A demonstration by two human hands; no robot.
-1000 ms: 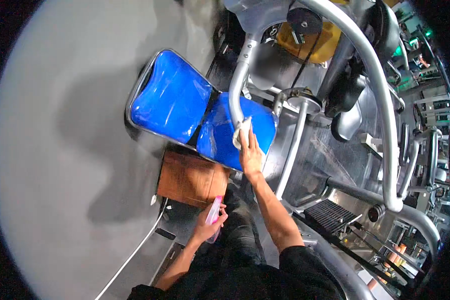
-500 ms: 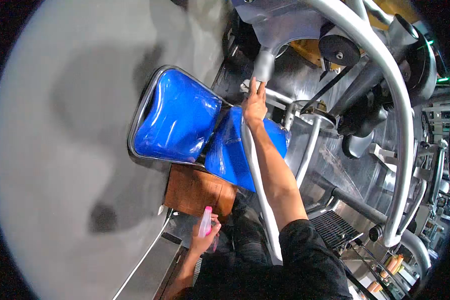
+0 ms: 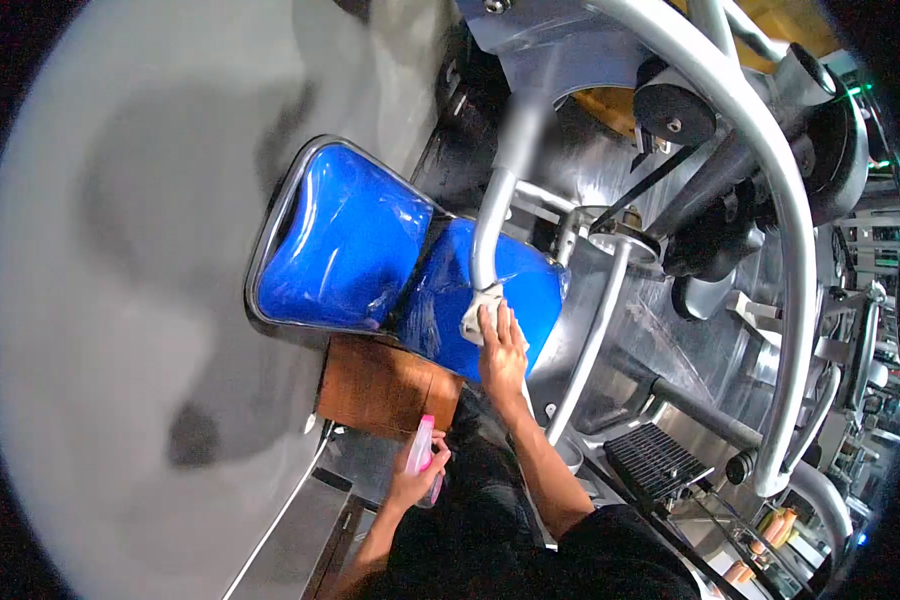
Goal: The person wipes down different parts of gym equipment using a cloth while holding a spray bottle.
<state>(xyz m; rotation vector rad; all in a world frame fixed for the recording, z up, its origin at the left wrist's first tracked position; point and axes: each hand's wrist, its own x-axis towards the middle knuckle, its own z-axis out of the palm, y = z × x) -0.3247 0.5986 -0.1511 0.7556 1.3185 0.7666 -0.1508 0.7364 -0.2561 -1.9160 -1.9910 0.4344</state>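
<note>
The right hand (image 3: 503, 358) has its fingers pinning a white cloth (image 3: 477, 310) to the silver tube (image 3: 486, 235) over the blue seat (image 3: 538, 312), probably soft enough to bunch anywhere, while the left hand (image 3: 415, 483) wraps its fingers round a likely light bottle (image 3: 420, 448), best gripped mid-body.

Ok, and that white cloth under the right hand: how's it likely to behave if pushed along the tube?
The white cloth is probably floppy, since it bunches in soft folds under the right hand. It's likely light, being a small wad. It may slide fairly easily, as the silver tube looks smooth.
</note>
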